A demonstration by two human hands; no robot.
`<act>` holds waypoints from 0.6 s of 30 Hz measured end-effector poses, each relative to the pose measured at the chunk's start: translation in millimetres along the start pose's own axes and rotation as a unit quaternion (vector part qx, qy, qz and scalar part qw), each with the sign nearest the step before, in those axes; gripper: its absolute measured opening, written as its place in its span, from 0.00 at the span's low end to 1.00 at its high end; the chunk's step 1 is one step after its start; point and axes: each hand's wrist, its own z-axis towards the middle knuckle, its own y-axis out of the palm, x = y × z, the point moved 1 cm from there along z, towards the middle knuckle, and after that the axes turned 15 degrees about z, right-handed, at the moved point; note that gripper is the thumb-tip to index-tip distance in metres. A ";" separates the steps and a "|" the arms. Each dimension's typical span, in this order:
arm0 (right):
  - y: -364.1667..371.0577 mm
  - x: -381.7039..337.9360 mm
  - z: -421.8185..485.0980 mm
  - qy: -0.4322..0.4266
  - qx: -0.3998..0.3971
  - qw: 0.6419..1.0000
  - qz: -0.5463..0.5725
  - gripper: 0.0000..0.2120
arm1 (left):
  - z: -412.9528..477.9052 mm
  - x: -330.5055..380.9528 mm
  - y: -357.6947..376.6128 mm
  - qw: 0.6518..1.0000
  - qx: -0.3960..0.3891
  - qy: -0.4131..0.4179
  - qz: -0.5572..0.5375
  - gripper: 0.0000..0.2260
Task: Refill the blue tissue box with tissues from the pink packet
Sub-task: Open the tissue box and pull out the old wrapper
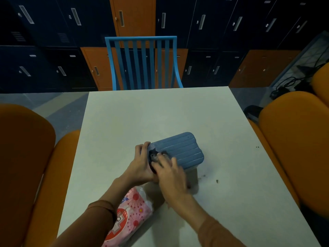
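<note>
While the head view looks down on a white counter [160, 113], the blue tissue box [179, 150] sits near its middle, a little toward the near edge, with its ribbed face turned up and a dark opening at its left end. The left hand [140, 164] grips that left end, fingers [142, 146] curled over the box's edge. The right hand [170, 173] lies across the near side of the box with its fingertips at the opening; it is blurred, so I cannot tell whether it pinches anything. A pink packet [131, 214] lies by the near edge, partly under the left forearm. Dark specks [217, 180] dot the counter right of the box. A blue chair [142, 63] stands at the far edge.
</note>
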 end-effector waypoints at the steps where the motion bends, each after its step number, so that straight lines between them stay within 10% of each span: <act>1: -9.2 10.1 4.5 0.004 0.014 1.000 0.018 0.22 | -0.3 1.0 -1.1 1.000 0.001 -0.003 -0.009 0.54; 8: -51.8 95.8 58.7 0.179 0.071 0.981 -0.010 0.22 | -1.0 6.6 4.0 0.999 0.009 -0.028 -0.036 0.52; 18: -9.1 13.3 38.9 -0.039 -0.024 0.999 -0.002 0.24 | -8.8 3.5 8.4 0.996 0.056 -0.035 -0.061 0.53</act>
